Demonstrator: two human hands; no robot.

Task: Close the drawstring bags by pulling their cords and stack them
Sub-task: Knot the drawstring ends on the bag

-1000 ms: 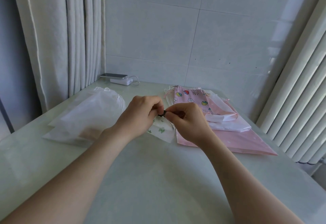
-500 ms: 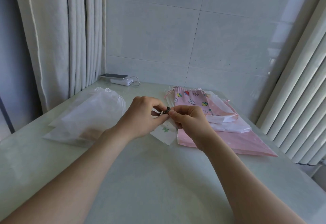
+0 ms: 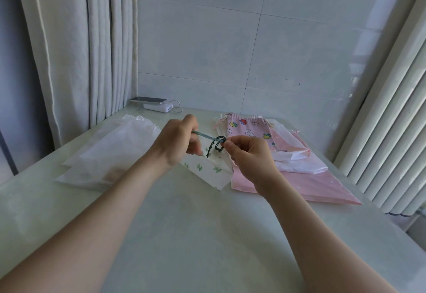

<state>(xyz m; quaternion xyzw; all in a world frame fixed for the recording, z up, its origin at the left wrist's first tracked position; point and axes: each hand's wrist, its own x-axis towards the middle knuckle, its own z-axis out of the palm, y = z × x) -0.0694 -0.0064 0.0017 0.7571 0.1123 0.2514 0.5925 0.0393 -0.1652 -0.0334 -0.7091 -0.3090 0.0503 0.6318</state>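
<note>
Pale green table (image 3: pixel 184 235) against a tiled wall (image 3: pixel 230 50). All places below are taken from the cactus bag (image 3: pixel 212 173).

- Cactus bag: small, white, green cactus print. It lies slanted on the table at mid-scene, near corner toward the camera, mouth end lifted between the hands.
- Left hand (image 3: pixel 177 140): just left of the bag's mouth, fingers curled, pinching the end of a green cord (image 3: pixel 205 136). The cord runs taut from this hand across to the right hand.
- Right hand (image 3: pixel 249 154): just right of the mouth, thumb and forefinger pinched at the dark cord loops. Whether it also grips the bag's hem I cannot tell; the fingers hide that spot.
- White bags (image 3: pixel 110 154): a flat, translucent heap to the left of the cactus bag, apart from it, cords at the far end.
- Pink pile (image 3: pixel 288 177): to the right, its near edge tucked under the cactus bag's right side. A cartoon-print pink bag (image 3: pixel 249 126) sits on top at the far end, with white bags between the layers.
- Behind and left: a phone (image 3: pixel 148 100) resting on a white power bank (image 3: pixel 158 107), by the curtain (image 3: pixel 69 50).
- Far right: a white radiator (image 3: pixel 391 131).
</note>
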